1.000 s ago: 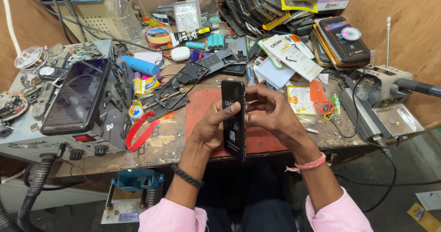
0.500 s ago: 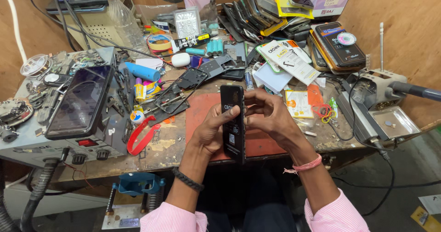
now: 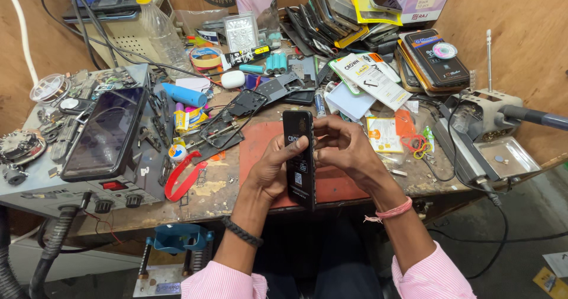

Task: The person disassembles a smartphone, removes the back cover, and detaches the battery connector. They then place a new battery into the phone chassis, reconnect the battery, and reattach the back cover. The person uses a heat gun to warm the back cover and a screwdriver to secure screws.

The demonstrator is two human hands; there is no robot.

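Just right of the frame's centre, a slim black rectangular phone [image 3: 299, 157] stands nearly upright between both hands, above the red rubber mat [image 3: 251, 148] on the cluttered wooden table [image 3: 219, 189]. Its long axis runs top to bottom, upper end tilted slightly left. The left hand [image 3: 272, 171] cradles its left edge, fingers [image 3: 290, 148] curled shut around it; the right hand [image 3: 346, 148] pinches the right edge near the top, equally near.
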